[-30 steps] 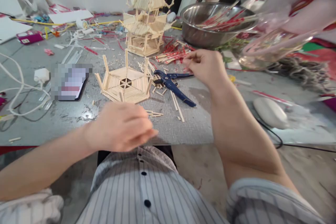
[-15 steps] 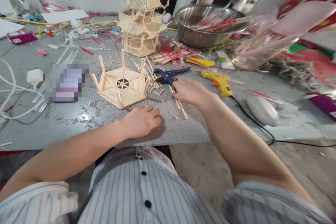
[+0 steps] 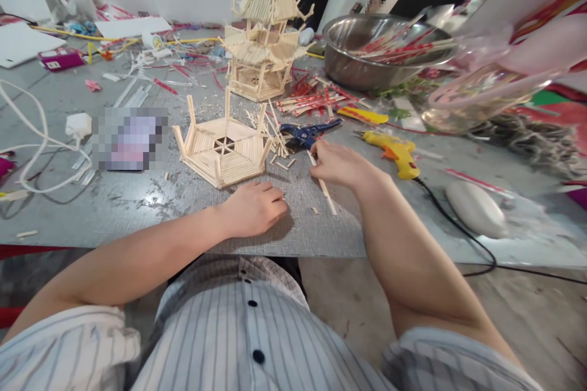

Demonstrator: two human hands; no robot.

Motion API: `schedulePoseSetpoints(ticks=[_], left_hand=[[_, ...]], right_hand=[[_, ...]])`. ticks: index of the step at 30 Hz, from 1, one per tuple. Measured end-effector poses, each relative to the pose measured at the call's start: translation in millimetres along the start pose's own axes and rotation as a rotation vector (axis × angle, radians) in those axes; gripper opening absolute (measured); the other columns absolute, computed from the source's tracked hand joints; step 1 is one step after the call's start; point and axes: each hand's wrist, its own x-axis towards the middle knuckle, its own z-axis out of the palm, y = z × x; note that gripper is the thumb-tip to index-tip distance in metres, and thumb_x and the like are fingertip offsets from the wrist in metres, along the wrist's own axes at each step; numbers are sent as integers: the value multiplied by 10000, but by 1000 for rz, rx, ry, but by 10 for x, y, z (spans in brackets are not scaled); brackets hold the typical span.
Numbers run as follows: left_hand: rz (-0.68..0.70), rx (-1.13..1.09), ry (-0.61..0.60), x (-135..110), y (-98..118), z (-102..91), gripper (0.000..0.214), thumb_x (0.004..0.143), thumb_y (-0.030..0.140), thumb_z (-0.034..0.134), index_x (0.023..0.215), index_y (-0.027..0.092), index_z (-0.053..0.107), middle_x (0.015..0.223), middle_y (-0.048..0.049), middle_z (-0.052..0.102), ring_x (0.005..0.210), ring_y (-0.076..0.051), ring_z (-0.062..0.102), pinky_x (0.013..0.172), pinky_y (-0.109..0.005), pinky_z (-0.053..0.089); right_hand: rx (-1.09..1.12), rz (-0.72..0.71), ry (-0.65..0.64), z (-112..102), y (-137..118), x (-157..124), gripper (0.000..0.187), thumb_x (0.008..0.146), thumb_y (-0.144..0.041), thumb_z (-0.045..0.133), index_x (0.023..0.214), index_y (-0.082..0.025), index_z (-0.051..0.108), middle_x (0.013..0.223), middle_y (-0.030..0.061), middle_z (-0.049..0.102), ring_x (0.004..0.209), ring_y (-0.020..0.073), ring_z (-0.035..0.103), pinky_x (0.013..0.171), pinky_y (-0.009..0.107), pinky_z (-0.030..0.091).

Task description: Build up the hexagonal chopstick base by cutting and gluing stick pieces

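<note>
My left hand (image 3: 255, 207) rests on the grey table with its fingers curled, just in front of a flat hexagonal base of wooden sticks (image 3: 223, 145) with upright posts. My right hand (image 3: 338, 164) is curled over a long wooden stick (image 3: 326, 190) that lies on the table, right beside the blue cutters (image 3: 306, 132). Short cut stick pieces (image 3: 280, 160) lie scattered between the base and the cutters. A finished stick pagoda (image 3: 265, 36) stands behind the base.
A yellow glue gun (image 3: 394, 151) with a black cord lies right of my right hand. A steel bowl (image 3: 367, 55) of red-tipped sticks stands at the back. A phone (image 3: 128, 138), white cables (image 3: 34, 134) and a charger lie at left. A white oval object (image 3: 475, 208) sits at right.
My right hand came down from near the red sticks to the long stick by the cutters. My left hand dropped from the air onto the table.
</note>
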Motion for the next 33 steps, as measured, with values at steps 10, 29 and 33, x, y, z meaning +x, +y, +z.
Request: schedulePoseSetpoints(ticks=[10,29,33], left_hand=[[-29,-21,-44,27,-5,-3,188,850,226,473,854,145,643,836,-61,626,795,-186,560,705,-321,442],[-143,-59,7,79,-6,-18,250,867,257,447,1021,135,601,906,-75,621,862,-196,542,781,-333,442],[-221,-3,28,112,6,-14,260,887,258,400,996,152,610,885,-80,607,837,-198,547,751,-338,446]], right_hand=[[63,111,27,-32,-335,-84,372,792,-184,373,1138,-65,444,1009,262,630,940,361,608,726,422,429],[547,-206,140,147,-241,63,227,674,-182,486,843,-162,637,693,16,645,626,135,566,596,234,388],[485,-262,198,147,-252,49,262,711,-211,489,926,-163,630,808,42,671,689,152,581,652,251,394]])
